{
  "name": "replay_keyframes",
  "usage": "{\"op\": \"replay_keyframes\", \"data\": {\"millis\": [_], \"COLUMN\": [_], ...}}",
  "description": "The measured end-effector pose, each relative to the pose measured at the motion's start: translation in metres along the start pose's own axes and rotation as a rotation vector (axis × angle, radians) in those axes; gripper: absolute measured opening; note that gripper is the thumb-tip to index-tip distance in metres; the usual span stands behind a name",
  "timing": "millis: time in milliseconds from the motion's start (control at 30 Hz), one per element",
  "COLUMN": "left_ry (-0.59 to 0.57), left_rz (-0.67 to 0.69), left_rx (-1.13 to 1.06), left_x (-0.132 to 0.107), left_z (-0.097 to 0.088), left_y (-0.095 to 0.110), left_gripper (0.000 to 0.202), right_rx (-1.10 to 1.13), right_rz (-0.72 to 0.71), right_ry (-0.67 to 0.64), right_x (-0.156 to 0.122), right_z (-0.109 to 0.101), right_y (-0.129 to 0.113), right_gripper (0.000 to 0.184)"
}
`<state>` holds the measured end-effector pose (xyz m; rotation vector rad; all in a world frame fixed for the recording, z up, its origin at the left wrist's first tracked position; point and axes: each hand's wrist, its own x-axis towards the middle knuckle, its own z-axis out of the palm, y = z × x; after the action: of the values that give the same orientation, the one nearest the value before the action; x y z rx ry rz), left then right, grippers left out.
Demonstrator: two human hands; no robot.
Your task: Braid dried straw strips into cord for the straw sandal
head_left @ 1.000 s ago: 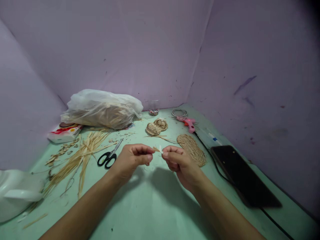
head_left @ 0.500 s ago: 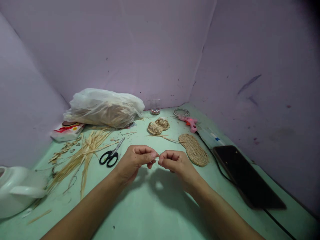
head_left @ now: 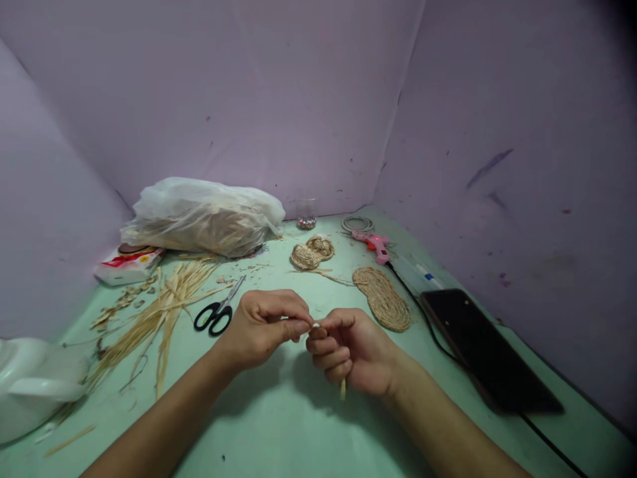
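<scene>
My left hand (head_left: 269,326) is closed in a pinch, its fingertips meeting those of my right hand above the table. Between them a small white piece (head_left: 316,325) shows, too small to name. My right hand (head_left: 355,352) is turned with its curled fingers toward me. The pale end of a straw strip (head_left: 343,389) sticks out below those fingers; the rest of it is hidden. Black-handled scissors (head_left: 219,315) lie left of my left hand. Beyond my right hand is a flat, sole-shaped piece of coiled braid (head_left: 383,299), and farther back a braided slipper-like piece (head_left: 312,252).
Loose straw strips (head_left: 169,305) spread on the left beside a white jug-like container (head_left: 34,388). A plastic bag (head_left: 204,216) lies at the back wall near a jar of beads (head_left: 306,222). On the right are a pink glue gun (head_left: 373,244), its cord and a dark phone (head_left: 490,352).
My right hand has rolled over so its curled fingers face me, and the straw end now shows beneath them. The left hand keeps its pinch. The view has shifted slightly.
</scene>
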<state>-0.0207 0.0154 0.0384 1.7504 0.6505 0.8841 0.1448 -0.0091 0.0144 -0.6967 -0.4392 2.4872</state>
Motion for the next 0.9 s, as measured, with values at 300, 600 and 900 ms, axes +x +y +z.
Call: {"op": "replay_keyframes", "data": {"millis": [300,600,900], "left_ry": [0.173,0.086,-0.027], "left_rz": [-0.224,-0.277,-0.323], "left_rx": [-0.134,-0.073,-0.161], "left_x": [0.004,0.004,0.005], "left_z": [-0.002,-0.001,-0.01], "left_y": [-0.01,-0.001,0.0], "left_gripper": [0.009,0.014,0.027], "right_rx": [-0.886,-1.271,-1.512], "right_rz": [-0.926,-1.127,-1.28], "right_ry": [0.652,0.773,0.772], "right_x": [0.003,0.002,0.0], "right_z": [0.012,0.009,0.005], "right_y": [0.014,0.016,0.021], "right_gripper": [0.013,0.009,0.013]}}
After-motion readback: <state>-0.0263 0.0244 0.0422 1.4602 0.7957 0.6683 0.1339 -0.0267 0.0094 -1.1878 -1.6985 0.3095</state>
